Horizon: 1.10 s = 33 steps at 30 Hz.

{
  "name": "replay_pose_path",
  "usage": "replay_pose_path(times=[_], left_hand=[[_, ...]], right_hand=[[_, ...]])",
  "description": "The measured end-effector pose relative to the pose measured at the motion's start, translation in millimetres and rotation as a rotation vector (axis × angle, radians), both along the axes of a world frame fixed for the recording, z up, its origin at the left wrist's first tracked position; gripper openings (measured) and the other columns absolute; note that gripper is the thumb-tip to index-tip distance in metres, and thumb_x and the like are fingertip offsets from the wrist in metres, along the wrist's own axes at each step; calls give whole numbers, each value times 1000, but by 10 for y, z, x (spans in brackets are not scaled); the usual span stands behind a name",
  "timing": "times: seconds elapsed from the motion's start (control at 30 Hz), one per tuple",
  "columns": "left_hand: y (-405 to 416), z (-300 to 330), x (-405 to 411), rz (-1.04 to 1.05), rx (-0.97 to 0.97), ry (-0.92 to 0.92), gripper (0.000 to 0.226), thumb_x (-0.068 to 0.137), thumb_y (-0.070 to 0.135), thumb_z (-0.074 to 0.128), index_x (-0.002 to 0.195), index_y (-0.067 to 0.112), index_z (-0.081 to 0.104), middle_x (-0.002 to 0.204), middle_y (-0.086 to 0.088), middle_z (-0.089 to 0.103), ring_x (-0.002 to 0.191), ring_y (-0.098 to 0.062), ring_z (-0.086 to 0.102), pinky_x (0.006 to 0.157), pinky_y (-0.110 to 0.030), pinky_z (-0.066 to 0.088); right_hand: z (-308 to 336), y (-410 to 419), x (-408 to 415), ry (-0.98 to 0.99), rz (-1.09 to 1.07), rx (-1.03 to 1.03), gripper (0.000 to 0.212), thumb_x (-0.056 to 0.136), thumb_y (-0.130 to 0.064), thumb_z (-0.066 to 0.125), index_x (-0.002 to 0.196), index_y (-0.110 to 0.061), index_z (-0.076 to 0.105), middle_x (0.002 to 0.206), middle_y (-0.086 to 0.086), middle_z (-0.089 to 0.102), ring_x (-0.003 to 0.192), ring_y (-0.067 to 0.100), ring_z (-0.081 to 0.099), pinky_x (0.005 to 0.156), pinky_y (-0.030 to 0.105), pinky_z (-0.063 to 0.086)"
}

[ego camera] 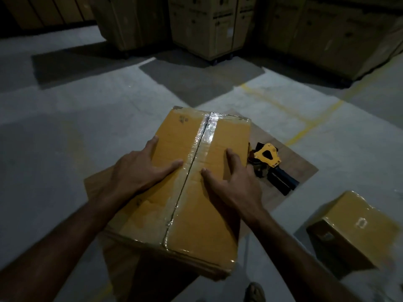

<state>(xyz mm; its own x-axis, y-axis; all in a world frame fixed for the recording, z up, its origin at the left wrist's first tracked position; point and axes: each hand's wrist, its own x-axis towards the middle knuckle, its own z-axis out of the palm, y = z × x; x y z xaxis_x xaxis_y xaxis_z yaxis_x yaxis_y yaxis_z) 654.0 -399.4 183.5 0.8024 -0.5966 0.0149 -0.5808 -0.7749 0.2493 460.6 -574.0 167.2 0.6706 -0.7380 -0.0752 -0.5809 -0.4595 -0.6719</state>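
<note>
A brown cardboard box (pixel 192 214) lies on the floor in front of me, its top flaps closed and a strip of clear tape (pixel 197 153) running along the middle seam. My left hand (pixel 139 171) rests flat on the left flap with fingers spread. On the right flap my right hand (pixel 231 179) presses down flat beside the seam. Neither hand holds anything. A yellow and black tape dispenser (pixel 269 162) lies just right of the box, apart from my right hand.
A flat cardboard sheet (pixel 292 168) lies under the box and dispenser on the grey concrete floor. A smaller taped box (pixel 357 229) sits at the right. Tall cartons (pixel 202 25) stand along the back. Yellow floor lines (pixel 305 125) run at the right. A foot (pixel 255 290) shows at the bottom.
</note>
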Motion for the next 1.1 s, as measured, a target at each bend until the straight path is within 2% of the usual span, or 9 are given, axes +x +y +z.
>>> replay_pose_path(times=[0.1,0.2,0.3,0.37,0.43,0.53,0.73,0.9,1.1], left_hand=[[-96,270,-187,14,-58,-64,122,64,109,24,162,38,10,128,-10,67,103,-33,69,90,-45,54],[-326,604,-396,-6,-137,-136,120,65,109,23,162,40,8,126,-11,67,93,-28,68,80,-39,52],[-705,939,-635,-69,-231,-179,119,67,108,26,162,40,5,122,-11,66,84,-19,54,74,-35,44],[-1040,1115,-822,-132,-267,-179,121,66,108,29,162,40,4,125,-11,63,89,-20,56,77,-38,48],[-1437,1228,-1064,-206,-292,-162,123,66,107,34,163,38,3,133,-11,60,104,-27,63,88,-45,53],[-2131,1291,-1533,-322,-317,-120,122,69,103,42,163,36,3,143,-12,56,119,-33,62,97,-51,53],[-3702,1131,-2717,-504,-278,-2,128,67,103,43,165,32,0,145,-15,52,125,-35,56,100,-50,51],[-4985,755,-3631,-607,-261,-2,123,73,100,42,165,27,4,132,-18,55,118,-35,59,95,-44,52],[-6417,99,-4355,-733,-169,103,132,64,107,33,165,28,1,129,-17,57,114,-37,62,94,-51,57]], right_hand=[[343,-152,-137,-67,15,-54,100,77,-86,62,159,-46,23,140,12,44,119,28,51,85,35,44],[690,-388,-346,-140,2,-129,98,76,-86,62,158,-47,24,140,10,44,120,29,52,88,39,51],[956,-700,-638,-210,-40,-184,96,78,-83,62,158,-49,21,139,8,42,109,21,46,81,37,46],[1065,-965,-884,-256,-86,-211,95,80,-82,62,158,-49,20,138,8,40,105,17,41,78,34,41],[1122,-1267,-1185,-274,-140,-236,95,80,-82,62,159,-48,21,138,8,40,104,17,40,78,33,41],[1129,-1791,-1725,-264,-238,-268,95,81,-82,62,160,-46,22,138,8,40,106,19,41,79,34,43],[940,-3015,-3060,-191,-434,-300,95,82,-81,61,160,-44,24,140,10,40,108,23,45,80,35,43],[693,-3968,-4101,-125,-570,-300,91,83,-80,61,158,-45,24,143,12,39,114,27,50,80,35,40],[146,-5054,-4967,-65,-696,-204,85,86,-76,62,157,-46,27,153,17,33,130,39,50,98,45,49]])
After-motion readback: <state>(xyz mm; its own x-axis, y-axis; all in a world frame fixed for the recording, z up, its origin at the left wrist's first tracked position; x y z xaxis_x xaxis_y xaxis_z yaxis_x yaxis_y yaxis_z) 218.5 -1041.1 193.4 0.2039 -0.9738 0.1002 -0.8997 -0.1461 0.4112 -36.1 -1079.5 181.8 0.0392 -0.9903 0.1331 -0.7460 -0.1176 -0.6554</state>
